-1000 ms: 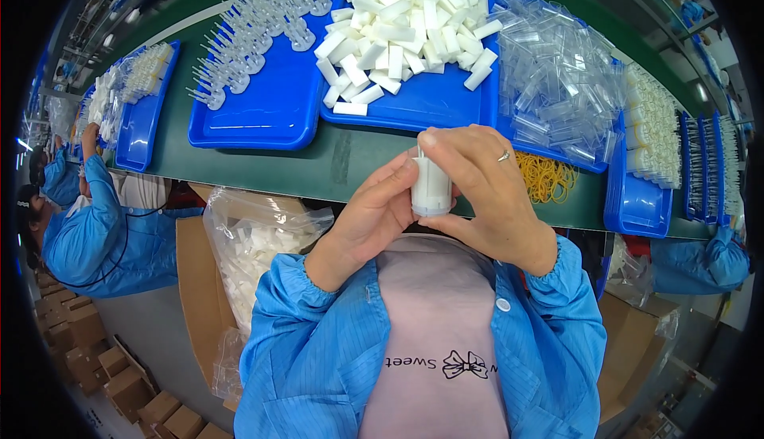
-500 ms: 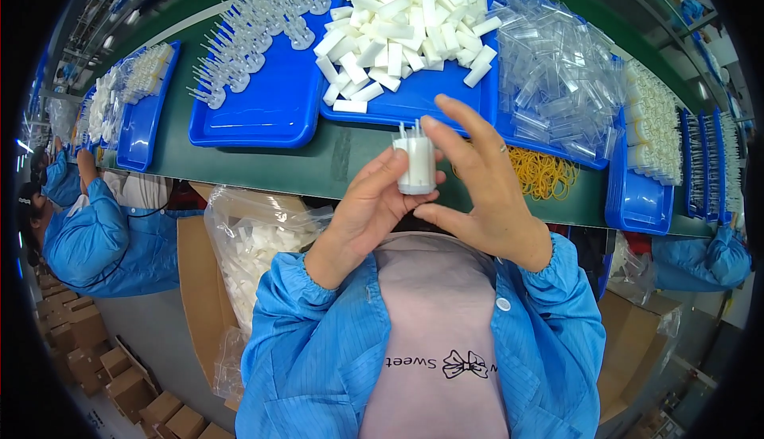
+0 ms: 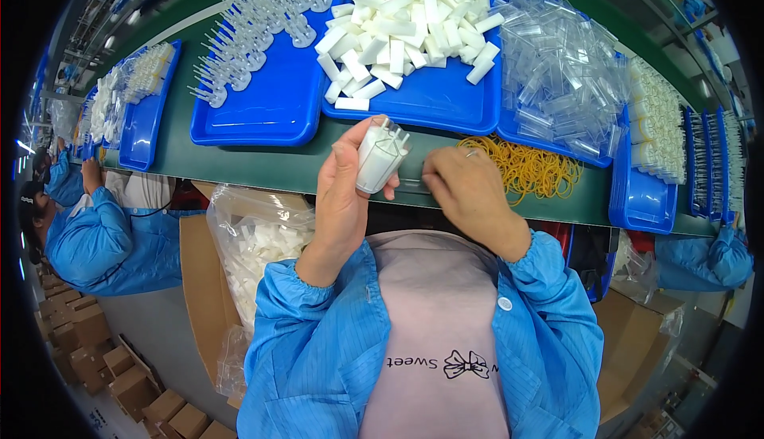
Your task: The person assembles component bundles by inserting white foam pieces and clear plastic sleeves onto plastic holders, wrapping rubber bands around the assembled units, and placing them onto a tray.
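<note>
White, roughly cylindrical piece with clear plastic prongs, tilting above the near edge of the workbench. The long green workbench is bearing, beyond your hands, blue rectangular plastic trays; the middle one is carrying a heap of white rectangular blocks. Your left hand is gripping the white piece. Your right hand is curling its fingers just beside a heap of yellow rubber bands. A slender clear plastic strip is lying at its fingertips; whether they are gripping it cannot be told.
</note>
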{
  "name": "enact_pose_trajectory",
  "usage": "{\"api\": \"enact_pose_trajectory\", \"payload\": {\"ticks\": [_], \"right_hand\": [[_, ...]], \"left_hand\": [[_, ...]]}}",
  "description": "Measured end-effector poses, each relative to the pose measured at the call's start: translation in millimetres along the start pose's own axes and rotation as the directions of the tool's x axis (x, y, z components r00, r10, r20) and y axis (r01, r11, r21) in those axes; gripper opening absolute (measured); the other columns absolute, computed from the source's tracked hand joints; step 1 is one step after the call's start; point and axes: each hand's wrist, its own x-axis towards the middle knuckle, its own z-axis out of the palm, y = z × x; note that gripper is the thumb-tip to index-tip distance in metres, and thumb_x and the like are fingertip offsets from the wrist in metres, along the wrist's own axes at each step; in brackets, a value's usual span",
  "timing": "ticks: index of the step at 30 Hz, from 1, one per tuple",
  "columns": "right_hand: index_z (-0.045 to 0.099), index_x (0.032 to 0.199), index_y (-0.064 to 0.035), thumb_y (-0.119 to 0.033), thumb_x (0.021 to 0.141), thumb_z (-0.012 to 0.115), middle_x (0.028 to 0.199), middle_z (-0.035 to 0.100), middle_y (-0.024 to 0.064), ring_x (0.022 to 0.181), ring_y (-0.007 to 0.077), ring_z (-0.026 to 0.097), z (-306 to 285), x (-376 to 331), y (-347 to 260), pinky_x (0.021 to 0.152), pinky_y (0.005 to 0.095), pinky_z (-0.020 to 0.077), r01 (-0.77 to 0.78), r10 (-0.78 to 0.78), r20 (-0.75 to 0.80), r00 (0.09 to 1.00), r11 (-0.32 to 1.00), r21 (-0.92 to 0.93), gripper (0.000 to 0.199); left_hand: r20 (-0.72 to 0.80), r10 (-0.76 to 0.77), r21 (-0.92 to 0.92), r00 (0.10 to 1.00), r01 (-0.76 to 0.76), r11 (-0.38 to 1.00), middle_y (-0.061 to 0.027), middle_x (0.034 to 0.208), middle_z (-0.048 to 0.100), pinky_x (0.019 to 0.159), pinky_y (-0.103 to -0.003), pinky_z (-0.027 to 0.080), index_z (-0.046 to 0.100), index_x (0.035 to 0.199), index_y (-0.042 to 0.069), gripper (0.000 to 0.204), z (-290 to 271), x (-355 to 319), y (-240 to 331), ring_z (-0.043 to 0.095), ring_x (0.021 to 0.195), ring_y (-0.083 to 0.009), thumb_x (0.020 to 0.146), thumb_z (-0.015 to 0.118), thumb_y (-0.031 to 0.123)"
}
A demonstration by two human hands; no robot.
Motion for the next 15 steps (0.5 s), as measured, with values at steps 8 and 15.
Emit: {"api": "enact_pose_trajectory", "payload": {"ticks": [8, 15], "right_hand": [[0.058, 0.1, -0.007, -0.013, 0.076, 0.068, 0.092, 0.057, 0.0097, 0.087, 0.0275, 0.055, 2.8, -2.3, -8.9, 0.075, 0.0389, 0.0406, 0.077, -0.077, -0.007, 0.997, 0.995, -0.069, 0.027], [0.06, 0.097, -0.0076, -0.014, 0.073, 0.07, 0.106, 0.057, 0.0073, 0.098, 0.0261, 0.053, 1.5, 1.3, -10.4, 0.081, 0.0383, 0.04, 0.056, -0.056, 0.004, 0.998, 0.998, -0.021, 0.027]], "left_hand": [[0.075, -0.064, -0.108, 0.995, 0.072, 0.992, -0.0085, 0.113, 0.057, 0.073, -0.027, 0.047, 0.042, 0.135, 0.001, 0.057, 3.9, 0.4, 0.2, 0.055, 0.087, -0.0141, 0.098, 0.041, 0.044], [-0.012, 0.065, 0.17, 0.998, -0.062, 0.984, -0.0081, 0.116, 0.056, 0.077, -0.027, 0.047, 0.044, 0.132, 0.001, 0.057, 7.4, -4.7, -2.7, 0.057, 0.092, -0.0139, 0.088, 0.065, 0.031]]}}
